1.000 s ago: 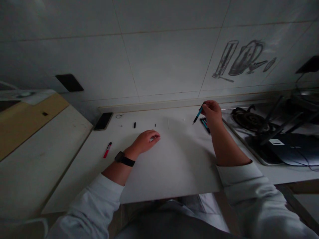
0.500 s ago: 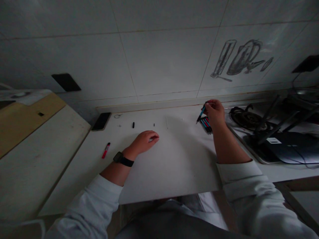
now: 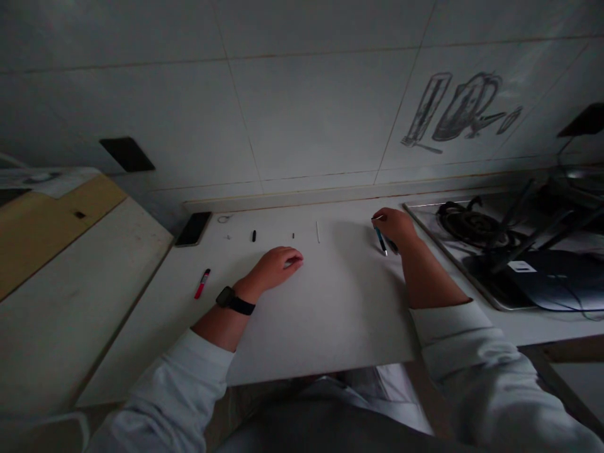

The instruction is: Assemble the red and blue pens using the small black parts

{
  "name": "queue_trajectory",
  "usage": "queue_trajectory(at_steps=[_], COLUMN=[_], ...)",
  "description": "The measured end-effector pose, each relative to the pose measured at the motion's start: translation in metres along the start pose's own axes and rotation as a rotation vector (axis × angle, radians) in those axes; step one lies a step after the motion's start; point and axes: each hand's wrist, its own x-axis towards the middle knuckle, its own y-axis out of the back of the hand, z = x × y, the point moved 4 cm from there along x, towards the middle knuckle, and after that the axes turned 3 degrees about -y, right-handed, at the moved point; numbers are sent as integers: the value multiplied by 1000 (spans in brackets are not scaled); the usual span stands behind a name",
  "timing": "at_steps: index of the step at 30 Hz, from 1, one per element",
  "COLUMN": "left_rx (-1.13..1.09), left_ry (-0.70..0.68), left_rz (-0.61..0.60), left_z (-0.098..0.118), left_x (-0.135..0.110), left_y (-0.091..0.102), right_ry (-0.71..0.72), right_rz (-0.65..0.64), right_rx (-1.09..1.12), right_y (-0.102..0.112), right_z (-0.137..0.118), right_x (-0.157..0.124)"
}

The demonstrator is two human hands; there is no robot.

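My right hand (image 3: 394, 225) is closed on the upper end of a blue and black pen (image 3: 380, 241), whose silver tip slants down toward me over the white tabletop. Beneath that hand lies a bundle of pens (image 3: 392, 246), mostly covered by it. My left hand (image 3: 279, 265) rests on the table with its fingers curled in, and nothing shows in it. Beyond it are a small black piece (image 3: 293, 235), a thin white stick (image 3: 318, 232) and a black pen cap (image 3: 253, 236). Further left lies a red and black marker (image 3: 202, 284).
A phone (image 3: 193, 229) lies at the table's back left, near a small ring-like item (image 3: 224, 219) and a tiny clear piece (image 3: 228, 237). To the right stands a gas stove (image 3: 472, 220) with a dark router-like device (image 3: 557, 277) on it. A tiled wall closes off the back.
My right hand has lowered and shifted slightly left. The pen in it has swung round, so its tip now points toward me. My left hand stays in place.
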Motion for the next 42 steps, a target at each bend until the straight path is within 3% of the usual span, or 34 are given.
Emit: queue_trajectory(at_steps=[7,17,42], left_rx=[1,7,26], left_ry=[18,8,-31], left_rz=[2,-1,5], left_z=[2,2,0], left_x=[0,0,-1], left_y=[1,1,-1], right_ry=[-17,22,83], right_rz=[-38,-16,-49], right_rx=[-170,-225,-281], right_y=[-9,-21,-17], right_z=[4,28,29], right_x=[4,17,13])
